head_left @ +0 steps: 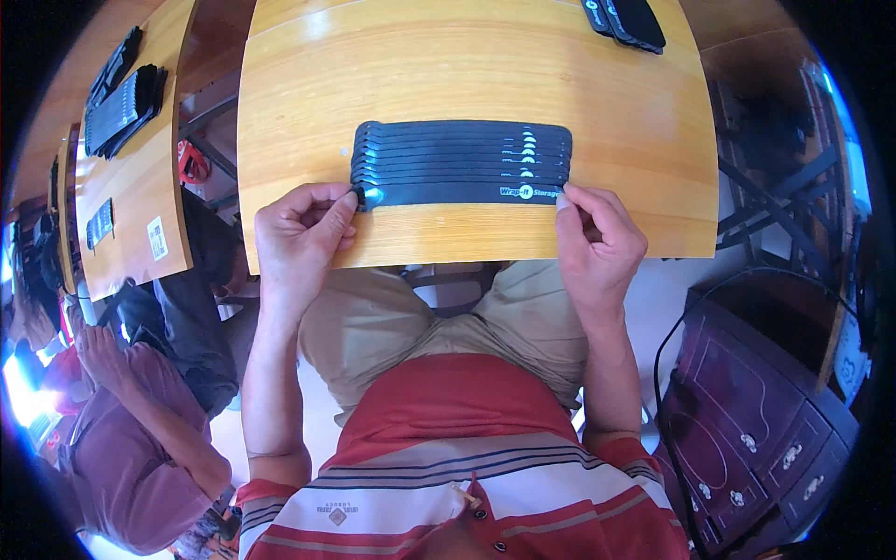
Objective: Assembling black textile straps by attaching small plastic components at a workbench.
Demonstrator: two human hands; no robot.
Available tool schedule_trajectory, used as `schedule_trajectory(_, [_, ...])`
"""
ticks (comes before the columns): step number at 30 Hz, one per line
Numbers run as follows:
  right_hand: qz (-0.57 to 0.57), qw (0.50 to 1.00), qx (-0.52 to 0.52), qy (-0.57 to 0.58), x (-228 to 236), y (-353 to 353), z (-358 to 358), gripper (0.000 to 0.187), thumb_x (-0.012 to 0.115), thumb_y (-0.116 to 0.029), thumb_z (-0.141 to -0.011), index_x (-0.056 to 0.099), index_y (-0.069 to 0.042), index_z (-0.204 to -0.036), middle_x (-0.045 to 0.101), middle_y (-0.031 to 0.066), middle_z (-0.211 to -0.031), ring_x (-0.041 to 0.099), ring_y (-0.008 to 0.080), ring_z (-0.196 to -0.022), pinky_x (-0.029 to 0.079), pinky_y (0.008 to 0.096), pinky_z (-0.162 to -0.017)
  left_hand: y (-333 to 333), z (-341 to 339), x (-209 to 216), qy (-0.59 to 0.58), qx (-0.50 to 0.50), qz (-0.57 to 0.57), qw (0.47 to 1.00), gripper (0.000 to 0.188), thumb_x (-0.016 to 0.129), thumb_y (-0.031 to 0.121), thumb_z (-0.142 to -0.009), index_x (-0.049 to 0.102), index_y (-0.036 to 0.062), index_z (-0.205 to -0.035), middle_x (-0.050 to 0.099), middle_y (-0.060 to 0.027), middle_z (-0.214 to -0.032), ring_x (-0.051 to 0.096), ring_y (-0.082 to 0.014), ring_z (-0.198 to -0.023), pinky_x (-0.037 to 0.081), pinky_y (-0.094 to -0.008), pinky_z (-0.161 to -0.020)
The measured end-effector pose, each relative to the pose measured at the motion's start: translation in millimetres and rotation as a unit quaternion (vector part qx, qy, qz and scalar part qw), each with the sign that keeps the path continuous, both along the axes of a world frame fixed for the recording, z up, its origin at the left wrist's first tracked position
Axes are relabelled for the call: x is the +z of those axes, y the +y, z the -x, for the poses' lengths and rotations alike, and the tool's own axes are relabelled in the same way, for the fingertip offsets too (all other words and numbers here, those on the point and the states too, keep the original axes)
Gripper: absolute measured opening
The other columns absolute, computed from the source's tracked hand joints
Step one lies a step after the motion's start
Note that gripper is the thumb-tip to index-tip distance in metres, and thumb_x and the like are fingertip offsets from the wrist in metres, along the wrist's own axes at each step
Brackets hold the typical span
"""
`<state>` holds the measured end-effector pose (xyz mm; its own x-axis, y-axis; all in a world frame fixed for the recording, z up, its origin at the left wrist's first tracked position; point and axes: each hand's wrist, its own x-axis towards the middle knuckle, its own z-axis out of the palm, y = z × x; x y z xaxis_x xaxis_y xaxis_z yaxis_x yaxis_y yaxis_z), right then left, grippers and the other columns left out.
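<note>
A fanned row of black straps point(448, 154) lies overlapped on the wooden table point(467, 233), with only a narrow edge of most of them showing. The nearest strap point(439, 193) shows its full width and carries a white print at its right end. My left hand point(303, 229) pinches this strap's left end, beside a shiny spot, between thumb and forefinger. At the opposite end, the thumb and forefinger of my right hand point(602, 238) grip the right corner. Both hands are at the table's front edge.
Another small pile of black straps point(630, 21) sits at the table's far right. On a second table point(140, 215) to the left lie more black straps point(121, 110). A seated person point(140, 439) is at the lower left. A dark drawer cabinet point(737, 420) stands at right, with a cable nearby.
</note>
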<state>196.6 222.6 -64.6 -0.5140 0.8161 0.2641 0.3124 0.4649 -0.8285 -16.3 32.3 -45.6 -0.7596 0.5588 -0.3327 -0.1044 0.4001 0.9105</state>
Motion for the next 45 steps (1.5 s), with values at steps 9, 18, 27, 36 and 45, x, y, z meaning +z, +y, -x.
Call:
schedule_trajectory(9, [0.004, 1.0, 0.0, 0.003, 1.1, -0.7, 0.9, 0.009, 0.068, 0.004, -0.083, 0.07, 0.005, -0.091, 0.069, 0.0124, -0.084, 0.066, 0.0145, -0.067, 0.051, 0.0255, -0.06, -0.1, -0.9, -1.2, 0.007, 0.004, 0.002, 1.0, 0.012, 0.071, 0.008, -0.091, 0.071, -0.0013, -0.099, 0.067, -0.0011, -0.075, 0.059, -0.0048, -0.061, 0.049, -0.0185, -0.056])
schedule_trajectory(18, [-0.014, 1.0, 0.004, -0.023, 2.9, 0.6, -0.1, 0.009, 0.068, 0.003, -0.083, 0.071, 0.004, -0.092, 0.07, 0.0125, -0.085, 0.066, 0.0147, -0.068, 0.052, 0.0248, -0.061, 1.7, -0.6, 1.4, -0.001, 0.002, 0.003, 1.0, 0.011, 0.07, 0.005, -0.091, 0.071, -0.0033, -0.098, 0.067, -0.0021, -0.075, 0.06, -0.0046, -0.062, 0.05, -0.0185, -0.057])
schedule_trajectory(27, [0.01, 1.0, -0.001, -0.002, 0.1, -1.8, 1.5, 0.01, 0.068, 0.005, -0.084, 0.071, 0.004, -0.094, 0.069, 0.0116, -0.087, 0.064, 0.0114, -0.067, 0.051, 0.0228, -0.057, 3.6, -1.0, 4.3, -0.003, 0.017, 0.028, 0.999, 0.011, 0.068, 0.004, -0.091, 0.071, -0.0053, -0.096, 0.066, -0.0023, -0.072, 0.059, -0.0041, -0.062, 0.049, -0.0181, -0.057])
schedule_trajectory(36, [-0.04, 0.999, 0.015, -0.001, -2.1, -0.7, -0.1, 0.016, 0.066, 0.01, -0.081, 0.071, 0.005, -0.095, 0.069, 0.0111, -0.084, 0.061, 0.0092, -0.064, 0.048, 0.0221, -0.055, 2.3, 0.2, 2.4, -0.006, -0.001, 0.013, 1.0, 0.013, 0.069, 0.007, -0.092, 0.071, -0.0045, -0.097, 0.067, -0.0021, -0.074, 0.06, -0.0041, -0.063, 0.05, -0.0186, -0.057])
schedule_trajectory(45, [-0.049, 0.998, 0.019, -0.017, -2.5, -0.7, 1.7, 0.015, 0.066, 0.01, -0.081, 0.071, 0.005, -0.094, 0.069, 0.0106, -0.084, 0.06, 0.0091, -0.063, 0.047, 0.022, -0.054, -0.1, 1.4, -0.5, 0.01, -0.011, 0.012, 1.0, 0.013, 0.07, 0.009, -0.092, 0.071, -0.003, -0.097, 0.067, -0.0014, -0.075, 0.06, -0.0035, -0.063, 0.051, -0.0183, -0.057])
